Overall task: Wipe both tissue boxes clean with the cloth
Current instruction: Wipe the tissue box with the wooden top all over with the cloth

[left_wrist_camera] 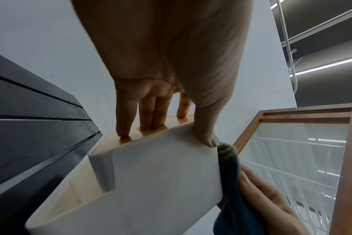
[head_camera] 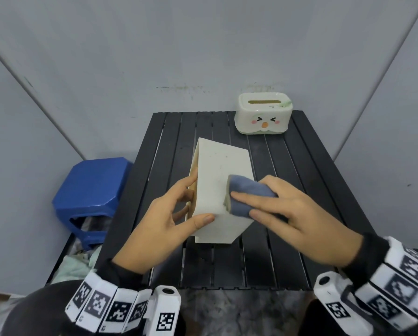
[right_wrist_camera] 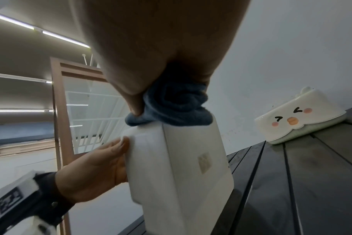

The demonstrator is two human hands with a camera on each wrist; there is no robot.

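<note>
A plain white tissue box (head_camera: 217,190) (left_wrist_camera: 151,182) (right_wrist_camera: 181,174) with a wooden lid is tipped on its side above the black slatted table (head_camera: 276,251). My left hand (head_camera: 169,214) (left_wrist_camera: 161,111) grips it, thumb on the white upper face and fingers (left_wrist_camera: 123,120) on the wooden lid. My right hand (head_camera: 288,209) holds a folded blue cloth (head_camera: 249,197) (right_wrist_camera: 171,108) (left_wrist_camera: 231,182) pressed against the box's right edge. A second tissue box (head_camera: 263,117) (right_wrist_camera: 299,117), cream with a cartoon face, stands at the table's far right corner, away from both hands.
A blue plastic stool (head_camera: 91,192) stands left of the table, with crumpled cloths (head_camera: 77,265) on the floor beside it. Grey walls close in behind and on both sides. A wooden-framed glass panel (right_wrist_camera: 70,111) shows in the wrist views.
</note>
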